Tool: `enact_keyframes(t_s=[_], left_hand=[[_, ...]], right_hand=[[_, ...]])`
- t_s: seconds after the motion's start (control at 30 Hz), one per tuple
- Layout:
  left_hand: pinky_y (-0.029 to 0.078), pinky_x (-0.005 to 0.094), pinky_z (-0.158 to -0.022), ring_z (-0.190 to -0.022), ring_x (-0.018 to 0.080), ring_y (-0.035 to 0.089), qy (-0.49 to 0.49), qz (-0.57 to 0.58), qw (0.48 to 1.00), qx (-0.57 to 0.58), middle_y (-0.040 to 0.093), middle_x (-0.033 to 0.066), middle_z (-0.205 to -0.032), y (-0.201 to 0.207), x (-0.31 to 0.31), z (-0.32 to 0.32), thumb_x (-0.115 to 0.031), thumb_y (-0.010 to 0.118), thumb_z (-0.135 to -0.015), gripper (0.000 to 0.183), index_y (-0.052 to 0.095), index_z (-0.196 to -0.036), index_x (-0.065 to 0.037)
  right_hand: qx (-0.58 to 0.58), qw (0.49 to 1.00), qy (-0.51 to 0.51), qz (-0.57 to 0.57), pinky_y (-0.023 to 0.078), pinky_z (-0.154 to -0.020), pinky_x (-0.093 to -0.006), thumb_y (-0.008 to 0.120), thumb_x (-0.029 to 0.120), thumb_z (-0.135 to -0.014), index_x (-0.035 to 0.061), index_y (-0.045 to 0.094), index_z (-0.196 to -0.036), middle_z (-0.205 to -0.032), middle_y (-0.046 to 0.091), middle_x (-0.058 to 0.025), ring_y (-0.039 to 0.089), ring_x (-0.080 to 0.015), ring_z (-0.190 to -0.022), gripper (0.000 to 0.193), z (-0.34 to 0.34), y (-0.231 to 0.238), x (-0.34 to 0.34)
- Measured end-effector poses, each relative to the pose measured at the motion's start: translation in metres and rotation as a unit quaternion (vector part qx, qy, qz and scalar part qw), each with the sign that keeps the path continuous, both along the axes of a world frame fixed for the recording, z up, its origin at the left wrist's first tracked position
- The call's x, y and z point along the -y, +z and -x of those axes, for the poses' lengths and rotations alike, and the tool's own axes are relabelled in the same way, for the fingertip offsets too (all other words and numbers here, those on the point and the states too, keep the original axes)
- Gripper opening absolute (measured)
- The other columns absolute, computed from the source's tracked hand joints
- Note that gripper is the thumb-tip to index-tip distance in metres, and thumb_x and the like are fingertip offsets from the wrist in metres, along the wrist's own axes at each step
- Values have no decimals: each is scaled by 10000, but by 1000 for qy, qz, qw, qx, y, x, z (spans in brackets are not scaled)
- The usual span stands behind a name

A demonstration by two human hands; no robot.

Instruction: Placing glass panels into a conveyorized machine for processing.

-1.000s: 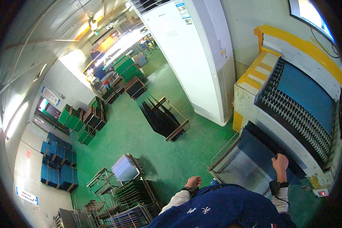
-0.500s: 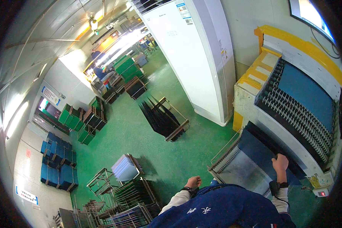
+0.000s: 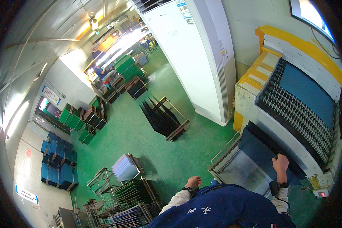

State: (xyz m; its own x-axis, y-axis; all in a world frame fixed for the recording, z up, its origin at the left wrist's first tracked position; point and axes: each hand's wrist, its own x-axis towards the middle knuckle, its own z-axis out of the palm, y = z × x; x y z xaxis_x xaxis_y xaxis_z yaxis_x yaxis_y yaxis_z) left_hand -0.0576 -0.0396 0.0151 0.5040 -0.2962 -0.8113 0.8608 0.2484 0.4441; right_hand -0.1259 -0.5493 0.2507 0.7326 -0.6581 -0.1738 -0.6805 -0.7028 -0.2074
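At right, the right hand meets a dark panel, fingertips hidden, grip impossible to tell. The left hand curls its fingers together.

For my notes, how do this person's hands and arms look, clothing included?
Both the left hand and right hand are bare. Pale sleeves show beyond a navy top with white markings. Each wrist has a dark band; a thin dark cable runs along the right forearm.
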Motion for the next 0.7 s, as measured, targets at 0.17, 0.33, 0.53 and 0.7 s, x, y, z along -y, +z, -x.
enact_keyframes(t_s=[0.17, 0.33, 0.53, 0.7], left_hand=[[452, 313, -530, -647, 203, 546, -5, 10, 1000, -6, 549, 60, -788, -3, -2, -1, -194, 526, -923, 151, 524, -948, -46], [439, 308, -520, -629, 202, 532, 25, -3, 1000, -14, 527, 54, -762, -2, 0, 1, -190, 515, -927, 141, 510, -925, -49], [325, 291, -416, -518, 156, 424, 51, -45, 998, -7, 385, 20, -652, 28, 19, 3, -121, 473, -916, 178, 429, -747, -87], [322, 285, -426, -514, 151, 401, 37, -45, 998, -1, 370, 14, -651, 32, 19, 4, -128, 467, -915, 196, 409, -730, -94]], right_hand=[[6, 1000, 9, 11, 486, -827, -413, 729, 264, -711, 23, 664, -988, -977, 656, -189, 621, -341, -944, 373, 1, -1, 0], [-7, 1000, 0, 0, 485, -830, -413, 728, 264, -711, 25, 664, -1007, -985, 656, -190, 623, -340, -945, 386, -1, 3, -2], [-8, 1000, -4, -2, 486, -834, -408, 730, 254, -711, 25, 664, -1013, -985, 657, -186, 625, -333, -948, 384, -1, 6, -3], [11, 1000, 3, 7, 486, -814, -415, 733, 253, -711, 31, 666, -974, -969, 658, -178, 623, -332, -938, 351, 1, -6, 2]])
